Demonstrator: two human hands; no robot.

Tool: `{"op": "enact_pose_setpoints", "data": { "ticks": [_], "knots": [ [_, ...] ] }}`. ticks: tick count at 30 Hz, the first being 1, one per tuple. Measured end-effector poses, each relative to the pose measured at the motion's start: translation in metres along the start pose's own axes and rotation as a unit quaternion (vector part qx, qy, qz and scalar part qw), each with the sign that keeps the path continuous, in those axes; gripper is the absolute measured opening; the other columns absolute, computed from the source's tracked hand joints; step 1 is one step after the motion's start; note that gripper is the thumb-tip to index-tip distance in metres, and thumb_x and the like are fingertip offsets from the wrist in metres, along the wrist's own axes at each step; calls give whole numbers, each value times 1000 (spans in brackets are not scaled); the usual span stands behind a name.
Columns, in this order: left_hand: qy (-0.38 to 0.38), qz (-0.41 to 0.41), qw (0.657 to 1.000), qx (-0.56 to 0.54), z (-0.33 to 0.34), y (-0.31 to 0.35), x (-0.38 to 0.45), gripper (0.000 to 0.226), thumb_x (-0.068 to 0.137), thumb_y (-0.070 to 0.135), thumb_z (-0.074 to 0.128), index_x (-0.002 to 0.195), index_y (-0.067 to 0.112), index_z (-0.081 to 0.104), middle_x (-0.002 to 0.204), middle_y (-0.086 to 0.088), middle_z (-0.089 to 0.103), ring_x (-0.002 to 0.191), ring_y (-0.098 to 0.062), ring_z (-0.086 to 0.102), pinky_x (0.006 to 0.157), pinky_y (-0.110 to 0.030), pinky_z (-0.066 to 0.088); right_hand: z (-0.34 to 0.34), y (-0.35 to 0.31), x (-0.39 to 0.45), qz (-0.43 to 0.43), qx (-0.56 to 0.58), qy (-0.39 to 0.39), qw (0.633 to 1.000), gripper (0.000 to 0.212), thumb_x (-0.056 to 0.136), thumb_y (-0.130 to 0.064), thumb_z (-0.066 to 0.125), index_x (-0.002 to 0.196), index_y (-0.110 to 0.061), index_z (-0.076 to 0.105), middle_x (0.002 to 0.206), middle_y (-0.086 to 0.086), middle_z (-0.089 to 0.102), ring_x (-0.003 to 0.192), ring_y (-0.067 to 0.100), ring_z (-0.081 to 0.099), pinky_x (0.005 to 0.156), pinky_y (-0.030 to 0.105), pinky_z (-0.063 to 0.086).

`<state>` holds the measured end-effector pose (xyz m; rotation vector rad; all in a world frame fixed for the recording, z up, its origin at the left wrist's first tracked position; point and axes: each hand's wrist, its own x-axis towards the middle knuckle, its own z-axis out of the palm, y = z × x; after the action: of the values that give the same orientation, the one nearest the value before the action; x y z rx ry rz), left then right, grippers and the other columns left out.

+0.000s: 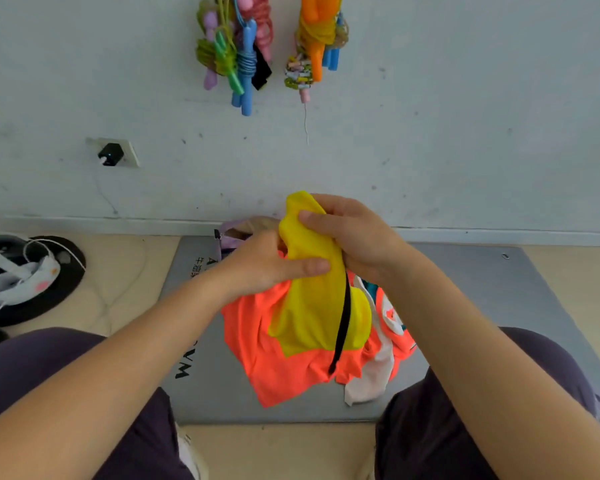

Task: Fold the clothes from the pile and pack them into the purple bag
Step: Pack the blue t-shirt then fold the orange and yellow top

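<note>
Two bare hands, left hand point(267, 261) and right hand point(347, 233), clamp their fingers on a bright yellow garment point(312, 306) above the orange clothes pile point(284, 362) on a grey floor mat point(499, 289) printed with partly hidden black lettering; the purple bag point(232, 233) sits at the pale wall point(465, 116).

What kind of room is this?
Probably a room at home, maybe a play or exercise corner: jump ropes hang on the wall, a grey mat covers the floor, a charger is plugged in.
</note>
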<state>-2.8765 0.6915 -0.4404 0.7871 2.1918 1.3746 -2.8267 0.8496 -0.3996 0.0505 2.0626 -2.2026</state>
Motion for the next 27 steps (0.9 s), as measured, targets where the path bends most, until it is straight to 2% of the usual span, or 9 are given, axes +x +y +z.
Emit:
{"op": "enact_pose_setpoints", "data": {
  "ticks": [3,6,8,11,13,15,20,24,27],
  "knots": [
    [-18,-36,999,-13,-3,-22,-8,29,78,52,75,100,34,74,100,18,74,96,1,69,87,-26,51,-3,15,-2,18,-12,-38,999,20,98,-8,51,111,-3,65,93,8,73,81,16,70,68,26,57],
    [34,-86,989,-111,-4,-42,-11,40,75,51,77,99,18,76,100,0,77,98,-18,72,94,-41,54,-16,37,-5,17,-109,-10,994,19,98,-13,54,114,-15,64,103,4,70,90,13,67,77,21,50],
    [98,-115,971,-184,-6,-51,-9,40,71,52,77,90,17,76,96,-2,77,95,-22,72,92,-41,56,-24,64,-11,76,-170,14,982,18,98,-28,54,114,-23,62,114,8,68,102,20,66,89,29,50],
    [154,-151,929,-301,-11,-57,-3,42,72,50,70,97,17,72,98,-3,77,92,-20,73,72,-31,60,-23,101,-17,171,-195,29,965,49,91,-56,49,116,-15,60,113,11,66,104,20,65,99,43,51],
    [172,-159,900,-369,-13,-59,1,37,81,47,67,103,18,68,98,-4,77,89,-18,74,64,-29,59,-18,111,-14,190,-239,-3,952,77,76,-75,44,112,-9,61,107,9,67,99,18,66,94,40,53],
    [177,-155,878,-416,-13,-58,4,27,91,44,59,103,20,65,93,0,77,86,-14,74,60,-27,59,-15,115,-8,201,-232,-28,951,89,66,-85,39,107,-9,62,98,3,67,90,13,67,86,34,55],
    [168,-120,861,-464,-12,-57,10,50,85,40,63,124,9,60,112,-8,73,102,-21,71,71,-31,59,-25,124,9,237,-197,97,946,55,88,-72,38,83,-21,59,86,3,62,79,18,63,72,36,60],
    [198,-80,849,-483,-17,-59,12,38,84,31,64,117,11,63,110,-9,74,99,-21,72,70,-31,59,-33,120,17,232,-199,161,939,57,88,-70,41,80,-16,59,74,2,57,69,19,60,53,27,52],
    [198,-83,853,-475,-16,-62,14,42,82,28,65,119,8,63,114,-10,72,104,-22,70,76,-32,59,-36,116,21,197,-171,161,952,52,89,-63,48,75,-17,68,74,1,59,69,18,59,59,30,49]
  ]
}}
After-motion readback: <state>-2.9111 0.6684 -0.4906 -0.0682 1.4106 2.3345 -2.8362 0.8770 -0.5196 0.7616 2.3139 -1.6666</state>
